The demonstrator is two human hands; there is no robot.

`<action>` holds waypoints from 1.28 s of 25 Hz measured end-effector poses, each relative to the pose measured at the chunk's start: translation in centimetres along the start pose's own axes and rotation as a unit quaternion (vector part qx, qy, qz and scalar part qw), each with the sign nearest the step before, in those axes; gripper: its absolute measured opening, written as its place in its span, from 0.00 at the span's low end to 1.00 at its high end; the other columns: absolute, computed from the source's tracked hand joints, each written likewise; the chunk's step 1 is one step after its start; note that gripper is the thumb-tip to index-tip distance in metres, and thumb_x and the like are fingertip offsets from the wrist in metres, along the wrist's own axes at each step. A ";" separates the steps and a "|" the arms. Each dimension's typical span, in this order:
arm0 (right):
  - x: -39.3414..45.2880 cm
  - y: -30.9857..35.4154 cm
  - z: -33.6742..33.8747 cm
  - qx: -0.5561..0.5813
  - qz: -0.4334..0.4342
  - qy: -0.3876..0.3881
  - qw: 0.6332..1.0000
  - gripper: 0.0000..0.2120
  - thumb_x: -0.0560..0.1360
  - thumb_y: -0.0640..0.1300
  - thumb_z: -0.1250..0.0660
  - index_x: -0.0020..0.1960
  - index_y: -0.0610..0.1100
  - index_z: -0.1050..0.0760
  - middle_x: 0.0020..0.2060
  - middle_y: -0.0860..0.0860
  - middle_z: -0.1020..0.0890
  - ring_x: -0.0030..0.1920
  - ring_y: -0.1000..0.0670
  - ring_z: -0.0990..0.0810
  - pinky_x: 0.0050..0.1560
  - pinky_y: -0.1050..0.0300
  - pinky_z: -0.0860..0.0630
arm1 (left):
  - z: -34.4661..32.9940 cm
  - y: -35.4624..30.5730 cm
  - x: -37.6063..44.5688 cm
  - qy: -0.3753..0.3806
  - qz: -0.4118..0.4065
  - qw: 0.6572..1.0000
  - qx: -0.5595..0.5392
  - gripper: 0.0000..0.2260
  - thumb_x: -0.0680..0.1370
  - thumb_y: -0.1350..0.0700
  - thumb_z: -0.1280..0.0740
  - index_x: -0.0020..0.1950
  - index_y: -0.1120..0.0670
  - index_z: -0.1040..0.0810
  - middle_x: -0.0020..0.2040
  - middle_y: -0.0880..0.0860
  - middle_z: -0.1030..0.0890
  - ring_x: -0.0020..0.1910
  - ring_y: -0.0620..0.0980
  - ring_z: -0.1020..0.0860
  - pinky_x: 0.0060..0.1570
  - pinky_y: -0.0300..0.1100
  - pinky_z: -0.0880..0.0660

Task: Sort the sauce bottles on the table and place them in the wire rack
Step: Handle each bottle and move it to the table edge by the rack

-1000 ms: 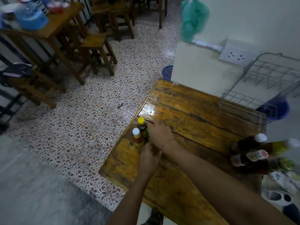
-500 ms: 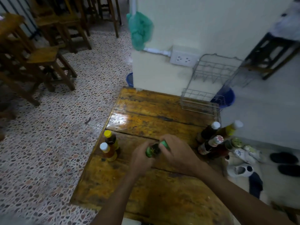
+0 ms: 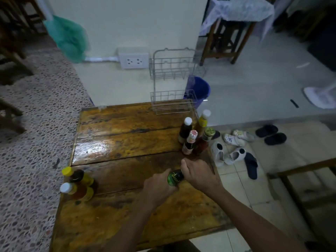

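Note:
A dark bottle with a green label (image 3: pixel 174 178) lies tilted between both hands over the wooden table (image 3: pixel 127 128). My left hand (image 3: pixel 157 186) grips its lower end and my right hand (image 3: pixel 198 174) covers its top end. Two small bottles stand at the table's left edge, one with a yellow cap (image 3: pixel 72 174), one with a white cap (image 3: pixel 71 190). A cluster of several taller sauce bottles (image 3: pixel 195 135) stands at the right edge. The empty two-tier wire rack (image 3: pixel 172 104) stands at the table's far right corner against the wall.
A blue bucket (image 3: pixel 200 88) sits on the floor behind the rack. Shoes and sandals (image 3: pixel 234 148) lie on the floor right of the table. A wall socket (image 3: pixel 133 60) and a green bag (image 3: pixel 70 40) are on the wall. A bench (image 3: pixel 300 179) is at right.
Both hands left the two small bottles at the left edge, picked up the green-labelled bottle and carried it right, toward the bottle cluster. The camera has turned right.

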State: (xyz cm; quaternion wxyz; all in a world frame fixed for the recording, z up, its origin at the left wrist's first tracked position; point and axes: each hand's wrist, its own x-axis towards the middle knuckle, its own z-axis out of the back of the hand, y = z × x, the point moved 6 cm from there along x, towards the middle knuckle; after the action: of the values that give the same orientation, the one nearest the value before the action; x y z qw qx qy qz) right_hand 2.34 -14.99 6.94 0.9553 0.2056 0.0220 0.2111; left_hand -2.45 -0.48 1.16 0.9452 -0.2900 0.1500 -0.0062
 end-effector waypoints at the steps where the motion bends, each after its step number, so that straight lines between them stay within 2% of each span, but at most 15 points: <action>1: -0.4 -0.4 -0.2 -0.014 -0.017 0.020 1.000 0.16 0.83 0.50 0.48 0.37 0.49 0.35 0.28 0.49 0.26 0.27 0.45 0.26 0.28 0.49 0.30 | -0.6 -0.3 -0.3 -0.007 0.010 1.000 0.016 0.25 0.71 0.37 0.32 0.65 0.45 0.26 0.48 0.47 0.16 0.46 0.52 0.16 0.39 0.45 0.25; 4: -1.8 -1.2 -0.8 -0.130 0.016 0.093 0.987 0.08 0.79 0.41 0.38 0.41 0.44 0.28 0.32 0.46 0.23 0.29 0.41 0.23 0.28 0.50 0.26 | -1.7 -1.5 -1.4 -0.052 0.011 0.994 0.090 0.22 0.72 0.37 0.33 0.64 0.43 0.27 0.49 0.46 0.15 0.46 0.50 0.16 0.36 0.42 0.31; 6: -2.4 -1.3 -0.8 -0.183 0.038 0.166 0.968 0.01 0.77 0.37 0.35 0.48 0.39 0.26 0.37 0.42 0.20 0.34 0.40 0.19 0.30 0.50 0.26 | -2.3 -2.2 -2.0 -0.071 -0.020 0.989 0.129 0.20 0.74 0.38 0.34 0.63 0.43 0.27 0.50 0.46 0.15 0.46 0.51 0.15 0.35 0.42 0.29; 7: -2.6 -1.5 -0.5 -0.193 0.035 0.177 0.964 0.04 0.77 0.38 0.34 0.51 0.39 0.26 0.38 0.41 0.19 0.35 0.40 0.19 0.31 0.50 0.25 | -2.4 -2.6 -2.2 -0.073 -0.035 0.988 0.134 0.19 0.74 0.38 0.33 0.62 0.43 0.27 0.50 0.47 0.16 0.45 0.51 0.15 0.35 0.42 0.28; 10: -3.8 -0.7 1.2 -0.127 0.028 0.078 0.988 0.10 0.77 0.48 0.29 0.51 0.46 0.28 0.30 0.49 0.22 0.26 0.47 0.24 0.22 0.57 0.32 | -1.0 -2.6 -1.9 0.011 -0.035 0.999 -0.016 0.11 0.70 0.41 0.30 0.49 0.39 0.27 0.40 0.45 0.19 0.36 0.43 0.19 0.31 0.41 0.27; 12: -4.4 0.0 2.8 -0.054 0.061 -0.018 0.997 0.13 0.84 0.57 0.42 0.46 0.50 0.32 0.31 0.53 0.25 0.28 0.52 0.27 0.23 0.57 0.35 | -0.2 -2.9 -1.4 0.132 -0.042 0.977 -0.162 0.12 0.67 0.44 0.26 0.47 0.35 0.23 0.39 0.43 0.18 0.35 0.41 0.20 0.32 0.38 0.26; 14: -4.6 0.1 3.4 -0.046 0.114 -0.056 0.991 0.16 0.85 0.56 0.50 0.44 0.50 0.33 0.31 0.53 0.26 0.29 0.52 0.29 0.24 0.55 0.33 | 0.5 -3.8 -1.3 0.196 -0.052 0.960 -0.194 0.13 0.66 0.45 0.25 0.49 0.37 0.20 0.41 0.42 0.17 0.36 0.41 0.20 0.33 0.40 0.25; 17: -3.4 -1.0 4.2 -0.002 0.065 -0.072 0.995 0.18 0.85 0.54 0.52 0.41 0.50 0.33 0.28 0.54 0.27 0.25 0.51 0.29 0.25 0.52 0.31 | 0.8 -4.6 -0.8 0.140 -0.030 0.979 -0.142 0.16 0.64 0.41 0.27 0.49 0.40 0.21 0.41 0.45 0.17 0.38 0.46 0.19 0.36 0.48 0.23; 20: -2.9 -2.2 3.6 0.022 0.016 -0.063 0.998 0.20 0.84 0.54 0.53 0.36 0.52 0.35 0.25 0.55 0.30 0.23 0.52 0.32 0.27 0.56 0.35 | -0.2 -5.3 -0.9 0.071 -0.019 0.996 -0.050 0.20 0.66 0.37 0.31 0.57 0.38 0.25 0.41 0.42 0.19 0.38 0.45 0.20 0.35 0.40 0.28; 23: -3.1 -3.8 3.1 0.017 -0.035 -0.024 0.999 0.19 0.83 0.54 0.52 0.36 0.53 0.36 0.27 0.54 0.28 0.25 0.51 0.30 0.29 0.54 0.31 | -1.3 -5.6 -0.8 0.000 -0.001 0.999 0.041 0.25 0.68 0.36 0.33 0.63 0.40 0.27 0.45 0.44 0.17 0.44 0.50 0.17 0.41 0.44 0.26; 24: -3.2 -4.3 2.9 0.004 -0.041 -0.004 0.999 0.17 0.83 0.53 0.48 0.37 0.52 0.32 0.28 0.52 0.26 0.26 0.48 0.27 0.29 0.53 0.29 | -1.6 -5.8 -0.7 -0.025 0.002 0.997 0.072 0.25 0.69 0.36 0.33 0.64 0.41 0.27 0.46 0.45 0.16 0.45 0.52 0.16 0.41 0.45 0.26; 26: -3.7 -5.0 2.3 -0.034 -0.041 0.073 0.996 0.04 0.76 0.42 0.29 0.44 0.42 0.21 0.29 0.45 0.22 0.25 0.43 0.23 0.25 0.51 0.24 | -2.4 -6.3 -0.8 -0.078 -0.007 0.988 0.136 0.25 0.71 0.37 0.32 0.65 0.44 0.27 0.48 0.47 0.15 0.44 0.52 0.15 0.39 0.44 0.29; 28: -3.6 -5.9 2.2 -0.035 -0.030 0.059 0.997 0.15 0.65 0.36 0.20 0.49 0.34 0.18 0.29 0.42 0.20 0.23 0.42 0.22 0.20 0.52 0.25 | -2.7 -7.2 -1.0 -0.119 -0.031 0.976 0.180 0.21 0.71 0.39 0.29 0.61 0.45 0.25 0.46 0.48 0.15 0.41 0.52 0.16 0.37 0.43 0.30; 30: -3.8 -5.7 3.0 -0.021 -0.010 0.037 0.999 0.09 0.74 0.44 0.26 0.51 0.39 0.19 0.31 0.44 0.20 0.26 0.44 0.22 0.24 0.52 0.24 | -1.8 -7.8 -0.5 -0.128 -0.048 0.977 0.162 0.17 0.69 0.41 0.28 0.54 0.46 0.24 0.42 0.47 0.17 0.36 0.52 0.17 0.33 0.41 0.33; 32: -4.2 -6.0 4.4 0.011 0.025 -0.030 0.999 0.14 0.83 0.53 0.43 0.47 0.46 0.26 0.32 0.50 0.22 0.29 0.49 0.24 0.28 0.55 0.29 | -0.8 -8.0 0.7 -0.042 -0.053 0.995 0.070 0.15 0.67 0.42 0.30 0.49 0.46 0.25 0.38 0.46 0.19 0.35 0.51 0.18 0.31 0.43 0.28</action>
State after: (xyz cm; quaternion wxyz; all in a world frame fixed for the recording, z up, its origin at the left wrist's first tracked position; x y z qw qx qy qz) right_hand 1.48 -23.36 8.32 0.9478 0.2228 -0.0091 0.2281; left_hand -1.44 -7.66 4.73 0.9670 -0.2305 0.0940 -0.0550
